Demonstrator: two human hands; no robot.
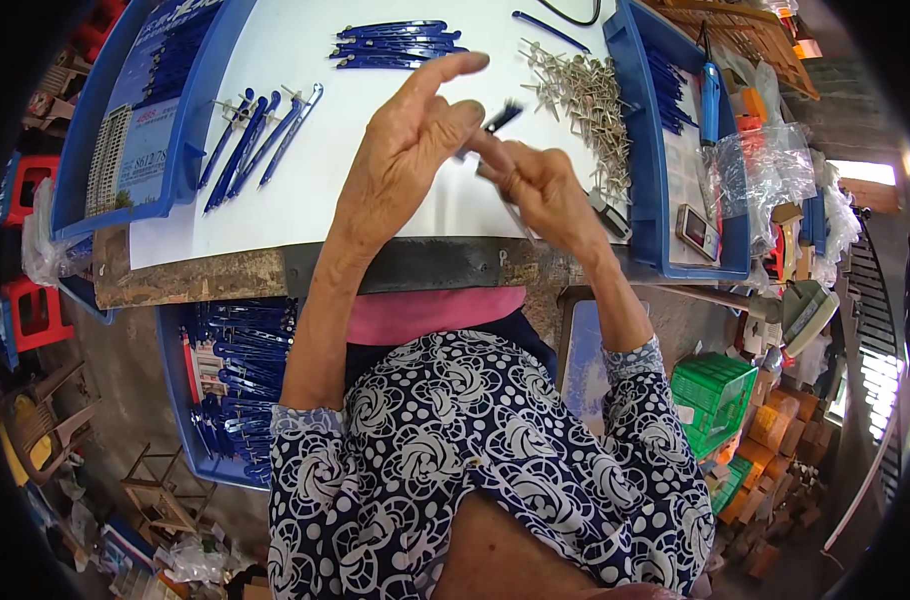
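Observation:
Above the white work surface [375, 190], my hands meet in front of me. My left hand [410, 145] has its index finger stretched out, while its thumb and other fingers close around a slim dark blue part [503, 115]. Only the dark end of that part shows, blurred, between the hands. My right hand [555, 195] is closed in a pinch against the left fingertips; what it grips is mostly hidden. Beyond the left hand lies a stack of blue slim parts [395, 45]. A heap of silver metal pieces [580, 100] sits beyond the right hand.
Blue parts with metal pieces attached [260, 140] lie at the left, beside a blue tray [185, 150]. On the right stands another blue tray [655, 190] with blue parts inside. Below the table edge, a blue bin [180, 400] holds many more parts. A green crate [715, 395] stands lower right.

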